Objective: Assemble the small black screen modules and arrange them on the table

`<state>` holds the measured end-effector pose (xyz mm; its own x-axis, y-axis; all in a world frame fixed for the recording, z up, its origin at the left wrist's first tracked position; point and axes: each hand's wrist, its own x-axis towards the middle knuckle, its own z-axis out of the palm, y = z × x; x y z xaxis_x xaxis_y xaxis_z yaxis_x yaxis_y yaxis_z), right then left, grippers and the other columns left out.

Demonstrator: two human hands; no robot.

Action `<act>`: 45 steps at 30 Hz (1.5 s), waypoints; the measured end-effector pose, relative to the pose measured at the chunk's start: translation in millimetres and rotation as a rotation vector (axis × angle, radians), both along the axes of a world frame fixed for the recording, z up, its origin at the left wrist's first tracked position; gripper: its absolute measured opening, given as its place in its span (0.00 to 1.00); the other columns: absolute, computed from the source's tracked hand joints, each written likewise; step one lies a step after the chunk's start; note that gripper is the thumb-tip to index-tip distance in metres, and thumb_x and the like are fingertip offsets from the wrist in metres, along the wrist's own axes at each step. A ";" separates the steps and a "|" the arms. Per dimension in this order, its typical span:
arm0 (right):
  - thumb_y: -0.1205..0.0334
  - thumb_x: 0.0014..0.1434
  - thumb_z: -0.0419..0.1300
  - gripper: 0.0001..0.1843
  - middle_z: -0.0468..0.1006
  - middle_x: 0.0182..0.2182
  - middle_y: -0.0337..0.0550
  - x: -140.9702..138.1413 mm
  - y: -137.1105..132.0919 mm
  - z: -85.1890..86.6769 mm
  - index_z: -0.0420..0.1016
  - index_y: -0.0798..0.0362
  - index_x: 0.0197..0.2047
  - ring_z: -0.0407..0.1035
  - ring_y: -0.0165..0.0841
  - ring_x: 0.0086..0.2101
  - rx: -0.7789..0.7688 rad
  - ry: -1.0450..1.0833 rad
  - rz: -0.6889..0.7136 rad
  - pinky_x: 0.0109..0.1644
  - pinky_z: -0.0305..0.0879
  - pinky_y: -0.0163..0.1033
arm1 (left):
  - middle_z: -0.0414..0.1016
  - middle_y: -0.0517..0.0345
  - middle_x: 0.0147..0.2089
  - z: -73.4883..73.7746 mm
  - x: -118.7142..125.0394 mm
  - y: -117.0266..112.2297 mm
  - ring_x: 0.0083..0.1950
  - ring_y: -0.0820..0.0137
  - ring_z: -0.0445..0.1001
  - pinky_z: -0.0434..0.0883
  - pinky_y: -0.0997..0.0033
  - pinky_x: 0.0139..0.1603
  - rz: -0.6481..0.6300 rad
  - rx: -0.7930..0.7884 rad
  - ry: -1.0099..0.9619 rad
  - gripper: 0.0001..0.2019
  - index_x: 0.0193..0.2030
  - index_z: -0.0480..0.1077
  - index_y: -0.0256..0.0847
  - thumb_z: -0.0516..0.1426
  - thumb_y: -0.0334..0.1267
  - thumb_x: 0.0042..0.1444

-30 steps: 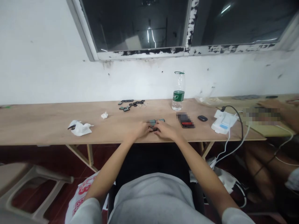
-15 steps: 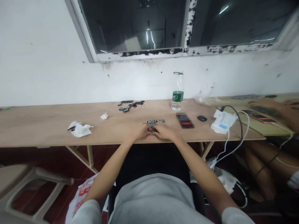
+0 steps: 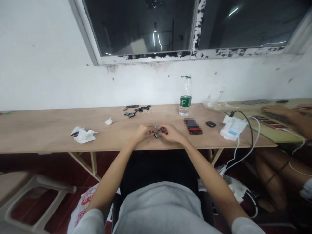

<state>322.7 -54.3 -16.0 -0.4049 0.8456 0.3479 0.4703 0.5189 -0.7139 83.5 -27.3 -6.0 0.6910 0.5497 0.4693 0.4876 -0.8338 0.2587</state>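
Note:
My left hand (image 3: 142, 132) and my right hand (image 3: 172, 133) meet at the middle of the wooden table (image 3: 48, 128), fingers curled and pinching a small dark, teal-faced piece (image 3: 158, 132) between them, just above the tabletop. More small dark pieces (image 3: 136, 110) lie in a scatter further back towards the wall.
A water bottle (image 3: 185, 96) stands at the back. A dark device (image 3: 193, 126), a small black oval object (image 3: 211, 123) and a white box with cables (image 3: 233, 127) lie to the right. Crumpled tissue (image 3: 83, 134) lies left. Another person's hand (image 3: 280, 110) works at far right. A plastic chair (image 3: 29, 195) is at lower left.
Both hands have lifted slightly off the table and drawn the small piece up between the fingertips; the teal pieces that lay beyond my hands are no longer visible on the table.

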 end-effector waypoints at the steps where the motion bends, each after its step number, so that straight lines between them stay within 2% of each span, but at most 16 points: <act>1: 0.68 0.66 0.65 0.13 0.88 0.44 0.45 -0.3 0.7 0.1 0.85 0.53 0.52 0.80 0.37 0.39 0.009 0.046 -0.011 0.48 0.75 0.39 | 0.87 0.50 0.48 0.5 -0.3 -0.2 0.41 0.65 0.85 0.79 0.70 0.47 0.008 0.017 -0.006 0.10 0.45 0.85 0.41 0.61 0.38 0.73; 7: 0.65 0.65 0.66 0.09 0.90 0.42 0.48 1.8 3.8 2.0 0.87 0.53 0.47 0.84 0.41 0.42 0.073 0.294 -0.066 0.51 0.79 0.42 | 0.87 0.47 0.54 1.7 -2.9 -0.8 0.50 0.59 0.88 0.83 0.63 0.55 0.020 0.152 -0.065 0.11 0.54 0.85 0.43 0.62 0.42 0.74; 17: 0.62 0.64 0.68 0.10 0.90 0.43 0.50 4.9 2.1 3.6 0.87 0.53 0.47 0.85 0.41 0.42 0.076 0.384 -0.049 0.50 0.81 0.43 | 0.87 0.44 0.57 0.8 -4.3 -1.7 0.53 0.58 0.88 0.85 0.62 0.56 -0.062 0.263 -0.083 0.14 0.59 0.84 0.42 0.60 0.44 0.77; 21: 0.60 0.63 0.70 0.11 0.90 0.41 0.49 6.4 2.6 4.2 0.87 0.54 0.47 0.85 0.41 0.41 0.054 0.391 -0.031 0.49 0.81 0.43 | 0.87 0.44 0.57 -0.2 -6.1 0.6 0.53 0.57 0.89 0.85 0.60 0.57 -0.069 0.235 -0.102 0.13 0.57 0.85 0.43 0.61 0.43 0.76; 28: 0.56 0.62 0.72 0.12 0.89 0.41 0.50 7.0 6.3 1.8 0.86 0.54 0.46 0.85 0.41 0.40 0.012 0.425 -0.062 0.48 0.81 0.43 | 0.86 0.47 0.61 0.9 -7.8 2.2 0.57 0.58 0.87 0.83 0.61 0.62 -0.051 0.123 -0.099 0.13 0.56 0.86 0.44 0.61 0.44 0.76; 35: 0.52 0.60 0.74 0.15 0.89 0.39 0.50 4.6 10.5 -2.1 0.86 0.53 0.45 0.85 0.42 0.39 -0.017 0.448 -0.074 0.48 0.82 0.44 | 0.86 0.46 0.61 -1.8 -6.2 4.6 0.58 0.57 0.87 0.82 0.58 0.64 -0.026 0.118 -0.090 0.16 0.57 0.86 0.44 0.59 0.47 0.77; 40: 0.56 0.62 0.72 0.12 0.89 0.39 0.49 2.3 12.3 -5.1 0.86 0.53 0.45 0.83 0.40 0.37 -0.054 0.409 -0.068 0.44 0.80 0.42 | 0.86 0.48 0.60 -3.0 -6.7 6.0 0.58 0.57 0.86 0.82 0.57 0.64 -0.014 0.128 -0.059 0.15 0.54 0.86 0.46 0.57 0.46 0.78; 45: 0.62 0.62 0.69 0.09 0.89 0.39 0.47 -1.5 13.3 -8.3 0.87 0.53 0.46 0.81 0.38 0.35 -0.029 0.246 -0.169 0.43 0.77 0.40 | 0.87 0.47 0.55 -1.1 -14.0 14.8 0.56 0.57 0.86 0.81 0.57 0.62 0.082 0.118 -0.070 0.15 0.53 0.84 0.43 0.56 0.45 0.78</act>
<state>321.2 -41.0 -24.3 -0.1641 0.9050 0.3925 0.3595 0.4254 -0.8305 69.5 -12.5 -7.1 0.6094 0.5412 0.5794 0.5399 -0.8184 0.1966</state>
